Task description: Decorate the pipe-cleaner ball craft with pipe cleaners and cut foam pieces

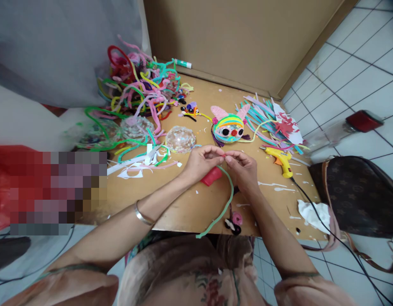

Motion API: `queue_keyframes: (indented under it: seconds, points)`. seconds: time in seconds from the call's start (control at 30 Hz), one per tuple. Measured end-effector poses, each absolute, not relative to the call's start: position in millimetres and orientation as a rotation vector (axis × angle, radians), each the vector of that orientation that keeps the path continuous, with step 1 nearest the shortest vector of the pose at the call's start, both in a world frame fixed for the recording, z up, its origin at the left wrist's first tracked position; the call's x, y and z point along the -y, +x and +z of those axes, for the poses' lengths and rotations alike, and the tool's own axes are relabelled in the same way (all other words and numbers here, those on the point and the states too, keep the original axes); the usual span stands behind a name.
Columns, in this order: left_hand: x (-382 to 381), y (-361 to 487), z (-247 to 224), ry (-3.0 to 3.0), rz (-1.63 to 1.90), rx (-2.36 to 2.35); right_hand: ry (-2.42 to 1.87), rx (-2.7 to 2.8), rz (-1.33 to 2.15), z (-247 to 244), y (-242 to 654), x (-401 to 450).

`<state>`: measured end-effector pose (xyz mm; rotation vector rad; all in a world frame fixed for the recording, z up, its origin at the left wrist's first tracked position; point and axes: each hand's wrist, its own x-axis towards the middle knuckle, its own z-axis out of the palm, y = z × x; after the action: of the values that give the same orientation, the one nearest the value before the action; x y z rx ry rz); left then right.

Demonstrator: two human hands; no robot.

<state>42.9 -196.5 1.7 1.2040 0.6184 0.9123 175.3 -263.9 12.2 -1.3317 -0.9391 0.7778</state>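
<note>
My left hand point(205, 160) and my right hand point(241, 166) meet at the fingertips over the table's middle. Both pinch a tiny red piece point(224, 156), mostly hidden by the fingers. Just below my left hand lies a flat red piece point(211, 176). A green pipe cleaner point(230, 193) curves from near my left fingers down to the table's front edge. Behind my hands sits a colourful striped ball point(229, 128) with pink ears, black eyes and a red nose. A clear ball point(180, 139) rests to its left.
Tangled pipe cleaners point(135, 85) pile up at the back left. More pipe cleaners point(258, 117) lie at the back right, near a yellow glue gun point(281, 160) with a black cord. A brown handbag point(358, 195) stands at the right edge. White paper scraps point(131, 172) are at left.
</note>
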Motion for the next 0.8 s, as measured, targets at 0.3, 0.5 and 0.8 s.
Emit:
queue_keyframes:
  seconds: [0.3,0.5,0.8]
  points:
    - [196.3,42.9,3.8,1.166,0.923,-0.610,-1.377,0.975,0.746,9.9,176.9,262.6]
    - [197.5,42.3,4.9,1.068,0.916,-0.599,-1.374,0.975,0.763,8.2,176.6,261.6]
    - [196.6,44.6,1.8,1.087,0.914,-0.583,-1.362,1.020,0.710,8.7,175.6,264.1]
